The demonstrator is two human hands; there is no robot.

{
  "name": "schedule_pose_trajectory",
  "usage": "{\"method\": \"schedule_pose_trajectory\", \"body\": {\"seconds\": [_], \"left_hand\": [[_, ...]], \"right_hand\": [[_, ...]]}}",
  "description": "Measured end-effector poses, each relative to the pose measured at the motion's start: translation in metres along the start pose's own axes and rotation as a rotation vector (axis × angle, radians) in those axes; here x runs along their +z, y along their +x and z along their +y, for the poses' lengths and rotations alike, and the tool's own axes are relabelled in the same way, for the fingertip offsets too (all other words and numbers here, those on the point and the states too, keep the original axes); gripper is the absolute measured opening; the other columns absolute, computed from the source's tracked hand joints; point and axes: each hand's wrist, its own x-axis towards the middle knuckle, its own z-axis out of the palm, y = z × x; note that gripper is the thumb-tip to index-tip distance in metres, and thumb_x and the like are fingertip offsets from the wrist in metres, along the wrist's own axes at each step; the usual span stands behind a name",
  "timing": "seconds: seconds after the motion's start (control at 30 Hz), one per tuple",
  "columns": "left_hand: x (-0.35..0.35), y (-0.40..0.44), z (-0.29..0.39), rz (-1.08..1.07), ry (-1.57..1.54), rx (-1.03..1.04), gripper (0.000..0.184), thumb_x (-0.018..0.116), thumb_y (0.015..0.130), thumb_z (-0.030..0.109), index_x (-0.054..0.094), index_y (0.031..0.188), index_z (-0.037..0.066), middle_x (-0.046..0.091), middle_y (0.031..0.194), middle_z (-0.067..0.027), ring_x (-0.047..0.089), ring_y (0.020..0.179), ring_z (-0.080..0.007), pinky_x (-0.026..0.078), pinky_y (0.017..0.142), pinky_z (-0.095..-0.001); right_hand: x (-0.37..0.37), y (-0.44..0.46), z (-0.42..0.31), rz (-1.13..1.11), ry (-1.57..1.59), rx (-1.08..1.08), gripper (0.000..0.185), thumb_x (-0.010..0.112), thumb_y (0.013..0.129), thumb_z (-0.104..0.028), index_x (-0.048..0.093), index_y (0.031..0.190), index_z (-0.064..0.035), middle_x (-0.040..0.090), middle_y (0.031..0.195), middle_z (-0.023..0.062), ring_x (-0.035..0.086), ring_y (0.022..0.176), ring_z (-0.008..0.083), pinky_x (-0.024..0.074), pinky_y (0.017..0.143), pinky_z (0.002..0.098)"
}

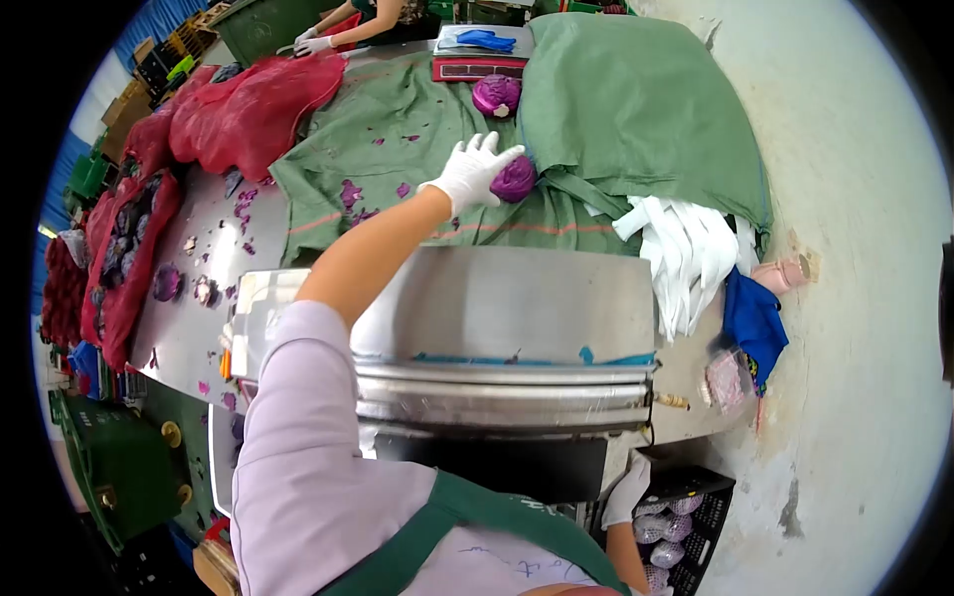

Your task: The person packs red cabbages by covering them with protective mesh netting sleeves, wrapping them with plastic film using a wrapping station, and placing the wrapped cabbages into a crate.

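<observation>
Head-worn wide view, facing forward and down, near the metal table (185,326)

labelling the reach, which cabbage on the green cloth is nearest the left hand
The lower cabbage, beside the left hand; the upper cabbage is farther off, in front of the scale.

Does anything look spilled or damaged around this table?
Yes: purple scraps lie scattered over the cloth and metal table, loose rather than gathered. The wall also looks marred, with a grey patch beside the crate.
</observation>
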Motion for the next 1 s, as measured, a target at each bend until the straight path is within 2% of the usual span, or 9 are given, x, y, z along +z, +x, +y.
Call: {"method": "schedule_pose_trajectory", "body": {"seconds": [0.13,0.2,0.23,0.37,0.43,0.6,0.8,0.93,1.0], "left_hand": [[0.057,0.065,0.011,-0.054,0.101,0.107,0.108,0.086,0.057,0.027,0.027,0.148,0.026,0.037,0.142,-0.0235,0.042,0.127,-0.043,0.039,0.103,-0.05],[0.072,0.085,0.001,-0.25,-0.106,0.14,0.101,0.085,0.056,0.024,0.035,0.144,0.024,0.043,0.137,-0.0235,0.051,0.117,-0.0426,0.045,0.097,-0.0459],[0.068,0.081,-0.005,-0.106,-0.211,0.134,0.093,0.084,0.055,0.021,0.043,0.138,0.021,0.05,0.126,-0.023,0.056,0.106,-0.0413,0.049,0.091,-0.0444],[0.061,0.033,-0.059,0.106,-0.968,-0.151,0.091,0.086,0.063,0.023,0.041,0.141,0.007,0.055,0.126,-0.0179,0.058,0.112,-0.0278,0.047,0.096,-0.0358],[0.0,-0.033,-0.065,0.292,-1.197,-0.263,0.089,0.085,0.069,0.02,0.037,0.142,0.005,0.057,0.122,-0.0111,0.058,0.109,-0.0207,0.048,0.095,-0.0317],[-0.093,-0.234,-0.082,0.575,-1.096,-0.591,0.088,0.084,0.07,0.018,0.036,0.143,0.005,0.054,0.123,-0.0137,0.057,0.11,-0.02,0.047,0.097,-0.033],[-0.057,-0.417,-0.072,0.813,-0.896,-0.934,0.091,0.086,0.066,0.021,0.038,0.142,0.004,0.049,0.134,-0.0162,0.053,0.119,-0.0234,0.042,0.104,-0.0352],[-0.007,-0.456,-0.056,0.804,-0.474,-0.863,0.09,0.085,0.065,0.026,0.04,0.14,0.003,0.04,0.138,-0.0186,0.039,0.13,-0.0283,0.029,0.112,-0.0367],[0.011,-0.462,-0.06,0.941,-0.734,-0.791,0.093,0.085,0.064,0.032,0.039,0.14,0.001,0.039,0.14,-0.0195,0.036,0.132,-0.0305,0.023,0.114,-0.0371]], "right_hand": [[0.004,-0.003,-0.014,0.005,0.013,0.047,0.03,0.042,0.098,-0.018,0.062,0.101,0.0049,0.063,0.098,0.0116,0.058,0.091,0.0205,0.0456,0.086,0.0326],[0.001,-0.003,-0.008,0.001,-0.051,0.041,0.029,0.043,0.099,-0.017,0.061,0.101,0.0045,0.062,0.099,0.011,0.058,0.091,0.0204,0.0454,0.086,0.0326],[0.002,-0.003,-0.005,0.0,-0.01,0.081,0.028,0.043,0.099,-0.017,0.061,0.101,0.0044,0.062,0.1,0.0111,0.058,0.091,0.0204,0.0451,0.087,0.0326],[0.005,-0.006,-0.025,-0.025,0.015,0.097,0.031,0.041,0.099,-0.019,0.061,0.1,0.0047,0.062,0.1,0.0115,0.057,0.091,0.0214,0.0444,0.085,0.0339],[0.0,-0.003,-0.013,-0.086,-0.01,0.072,0.032,0.041,0.098,-0.019,0.062,0.098,0.0051,0.062,0.097,0.0118,0.057,0.09,0.0219,0.0442,0.084,0.0344],[-0.006,0.009,0.009,-0.225,-0.006,-0.013,0.034,0.039,0.097,-0.021,0.059,0.092,0.0067,0.061,0.088,0.0107,0.054,0.081,0.0195,0.0445,0.079,0.0332],[-0.005,0.025,0.029,-0.286,-0.051,-0.039,0.042,0.038,0.099,-0.026,0.057,0.113,0.0088,0.062,0.107,0.0125,0.054,0.097,0.0196,0.0419,0.09,0.0317],[-0.001,0.039,0.042,-0.275,-0.084,-0.062,0.044,0.034,0.1,-0.027,0.057,0.115,0.0078,0.062,0.106,0.0131,0.057,0.099,0.0214,0.0432,0.09,0.0328],[-0.003,0.051,0.05,-0.252,-0.049,0.114,0.042,0.033,0.1,-0.026,0.058,0.107,0.0066,0.061,0.1,0.0124,0.056,0.093,0.0206,0.0444,0.086,0.0334]]}}
